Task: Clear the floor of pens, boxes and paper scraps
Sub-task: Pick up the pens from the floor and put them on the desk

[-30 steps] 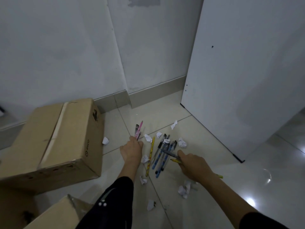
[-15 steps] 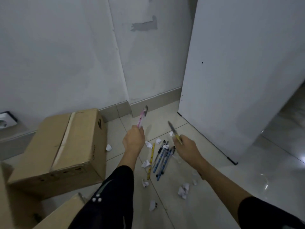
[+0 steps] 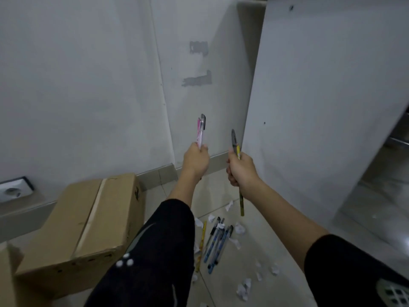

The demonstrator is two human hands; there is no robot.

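My left hand (image 3: 195, 160) is raised in front of the wall, shut on a pink pen and a grey pen (image 3: 201, 130) that point upward. My right hand (image 3: 240, 168) is raised beside it, shut on a dark pen and a yellow pencil (image 3: 241, 201) whose lower end hangs below the fist. On the floor tiles below lie several pens (image 3: 215, 244) side by side, among them a yellow pencil (image 3: 201, 247), with white paper scraps (image 3: 243, 289) scattered around. A closed cardboard box (image 3: 88, 224) stands at the left.
A white cabinet panel (image 3: 321, 107) stands upright at the right. A wall socket (image 3: 13, 190) sits low on the left wall. Another cardboard edge (image 3: 6, 278) shows at the bottom left. The grey skirting (image 3: 159, 176) runs along the wall.
Both hands have risen from the floor with their pens. The camera has tilted up, so the pile of pens now lies low in the view.
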